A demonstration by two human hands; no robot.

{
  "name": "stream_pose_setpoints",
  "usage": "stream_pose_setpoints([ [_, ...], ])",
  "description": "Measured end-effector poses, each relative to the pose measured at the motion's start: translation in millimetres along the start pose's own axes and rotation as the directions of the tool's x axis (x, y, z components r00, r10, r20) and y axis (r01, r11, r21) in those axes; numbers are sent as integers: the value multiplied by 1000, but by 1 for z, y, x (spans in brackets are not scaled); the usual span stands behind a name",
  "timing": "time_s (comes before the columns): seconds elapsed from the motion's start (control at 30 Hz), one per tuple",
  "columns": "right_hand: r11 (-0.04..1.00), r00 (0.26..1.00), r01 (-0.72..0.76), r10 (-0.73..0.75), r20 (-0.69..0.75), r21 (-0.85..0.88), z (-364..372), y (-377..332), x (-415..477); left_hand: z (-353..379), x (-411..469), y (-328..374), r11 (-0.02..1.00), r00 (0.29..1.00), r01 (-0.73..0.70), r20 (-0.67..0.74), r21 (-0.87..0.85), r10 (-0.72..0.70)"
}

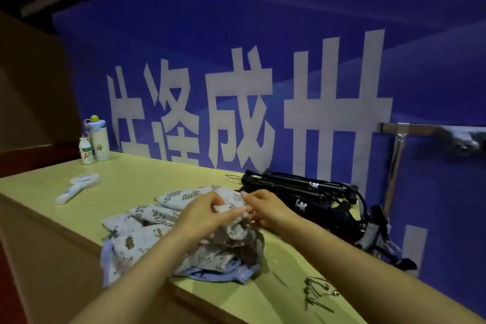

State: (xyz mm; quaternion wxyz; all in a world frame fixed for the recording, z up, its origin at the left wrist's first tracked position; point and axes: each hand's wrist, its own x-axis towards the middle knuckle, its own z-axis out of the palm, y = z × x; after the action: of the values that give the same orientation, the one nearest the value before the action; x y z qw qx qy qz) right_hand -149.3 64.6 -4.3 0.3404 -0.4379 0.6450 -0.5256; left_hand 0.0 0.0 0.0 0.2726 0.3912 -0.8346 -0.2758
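Observation:
A heap of small printed cloth pieces (147, 239) lies on the pale green table (136, 173), near its front edge. My left hand (207, 214) and my right hand (265, 208) meet above the heap. Both pinch a light piece of cloth (228, 209) between fingers and thumbs, lifted slightly off the pile. Two leaf-print cloth pouches (184, 196) lie flat just behind my left hand.
A folded black tripod (310, 197) lies along the blue banner at the right. Several metal clips (319, 292) lie near the front right. A white hand-held fan (76, 187), a small drink bottle (86, 151) and a thermos (99, 139) stand at the far left.

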Motion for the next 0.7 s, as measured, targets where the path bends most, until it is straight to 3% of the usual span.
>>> stream_pose_setpoints([
  [0.1, 992, 991, -62, 48, -126, -113, 2, 6, 8, 10, -8, 4, 980, 995, 3, 99, 199, -23],
  [0.2, 991, 983, -121, 112, -145, -59, 1, 12, 12, 20, -8, 6, 952, 997, -73, -15, 298, 81],
  [0.33, 958, 981, -178, 190, -32, 225, -7, 17, 7, 14, -2, 1, 998, 992, -14, -127, -54, 7],
  [0.47, 935, 988, -131, 149, -30, 330, -10, 14, 6, -9, 6, 7, 947, 950, -25, -301, -321, -77],
  [0.6, 994, 990, -83, 89, -108, 67, -21, 13, -7, -18, 10, 17, 927, 932, -61, -353, -371, -80],
  [0.7, 975, 992, -64, 40, -116, -213, -35, 19, -21, -20, 14, 26, 900, 922, -67, -371, -430, -109],
])
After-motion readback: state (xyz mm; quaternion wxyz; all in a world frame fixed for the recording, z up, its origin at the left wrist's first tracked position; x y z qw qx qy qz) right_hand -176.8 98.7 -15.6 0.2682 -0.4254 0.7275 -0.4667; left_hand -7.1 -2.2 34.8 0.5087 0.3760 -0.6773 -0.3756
